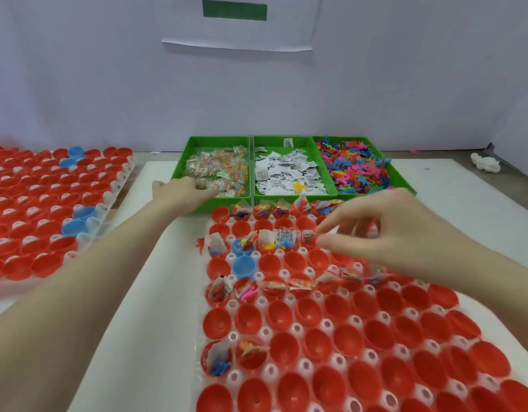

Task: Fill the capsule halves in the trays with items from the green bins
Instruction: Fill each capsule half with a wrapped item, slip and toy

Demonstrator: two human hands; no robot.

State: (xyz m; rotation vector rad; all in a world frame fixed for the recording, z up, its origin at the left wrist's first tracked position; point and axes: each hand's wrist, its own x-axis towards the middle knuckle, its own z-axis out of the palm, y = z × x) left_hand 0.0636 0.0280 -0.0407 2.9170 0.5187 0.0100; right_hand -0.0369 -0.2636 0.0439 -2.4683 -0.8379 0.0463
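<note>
fingers (203, 187) of left hand (179, 191) in left green bin (194, 147), right hand (384, 227) over tray (203, 379)

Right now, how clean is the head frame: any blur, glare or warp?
Head view: right hand motion-blurred over the near tray; left hand at the left green bin sharper; even light, no harsh glare; wide-angle bend at edges.

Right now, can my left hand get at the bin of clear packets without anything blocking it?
Probably yes. Your left hand is already at the near edge of the left green bin, fingers among the clear packets. Nothing lies between them, and your right hand is off over the tray.
</note>
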